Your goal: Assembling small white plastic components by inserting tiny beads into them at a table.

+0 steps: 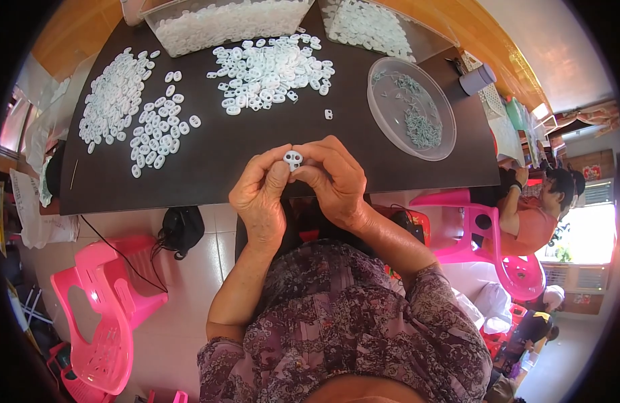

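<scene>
Close to the table's near edge, my left hand (261, 195) and my right hand (338, 178) meet around one small white plastic piece with holes (293, 160). Thumbs and fingertips of both hands pinch it from either side. Ahead of my hands lies a large pile of similar white pieces (276, 67), with one loose piece (328, 114) to its right. On the left are a smaller cluster of oval two-holed pieces (163, 127) and a denser heap of them (115, 97). A round clear plastic tray (377, 107) on the right holds small grey-green parts, too small to make out.
Two clear bins of white pieces, a left one (219, 30) and a right one (434, 43), stand at the dark table's (216, 158) far side. A lilac-lidded container (478, 79) is at the far right. Pink chairs (101, 309) flank me; a seated person (525, 215) is at right.
</scene>
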Action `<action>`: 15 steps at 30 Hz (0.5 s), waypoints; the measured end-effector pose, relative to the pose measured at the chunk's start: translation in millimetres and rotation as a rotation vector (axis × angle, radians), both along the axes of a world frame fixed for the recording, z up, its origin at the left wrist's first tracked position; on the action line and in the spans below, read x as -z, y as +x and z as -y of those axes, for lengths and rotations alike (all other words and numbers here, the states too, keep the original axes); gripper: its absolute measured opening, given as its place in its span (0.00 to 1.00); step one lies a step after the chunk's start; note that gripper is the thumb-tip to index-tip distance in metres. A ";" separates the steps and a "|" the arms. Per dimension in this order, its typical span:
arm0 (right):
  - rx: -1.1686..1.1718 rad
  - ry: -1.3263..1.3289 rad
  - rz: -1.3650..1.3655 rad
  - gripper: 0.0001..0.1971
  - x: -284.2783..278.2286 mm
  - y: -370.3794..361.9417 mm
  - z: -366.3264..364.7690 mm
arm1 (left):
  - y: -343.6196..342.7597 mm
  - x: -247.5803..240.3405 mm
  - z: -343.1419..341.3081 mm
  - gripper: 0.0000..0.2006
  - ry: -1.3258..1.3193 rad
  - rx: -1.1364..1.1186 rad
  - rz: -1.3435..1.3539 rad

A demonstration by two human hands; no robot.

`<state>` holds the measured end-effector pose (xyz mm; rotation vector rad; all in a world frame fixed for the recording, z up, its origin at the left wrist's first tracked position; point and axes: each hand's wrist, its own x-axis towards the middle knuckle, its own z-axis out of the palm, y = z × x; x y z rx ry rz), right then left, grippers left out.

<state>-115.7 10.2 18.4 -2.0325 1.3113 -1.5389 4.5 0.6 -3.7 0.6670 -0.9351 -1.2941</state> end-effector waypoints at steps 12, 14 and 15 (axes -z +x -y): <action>0.094 -0.110 -0.051 0.14 4.3 14.0 -3.7 | -4.7 -2.3 -9.1 0.10 0.023 -0.041 -0.118; 0.090 -0.146 -0.055 0.14 6.2 12.9 -2.1 | -4.6 -3.7 -10.9 0.10 0.028 -0.048 -0.102; 0.089 -0.146 -0.056 0.14 6.9 13.0 -1.9 | -4.3 -4.1 -11.6 0.10 0.028 -0.049 -0.102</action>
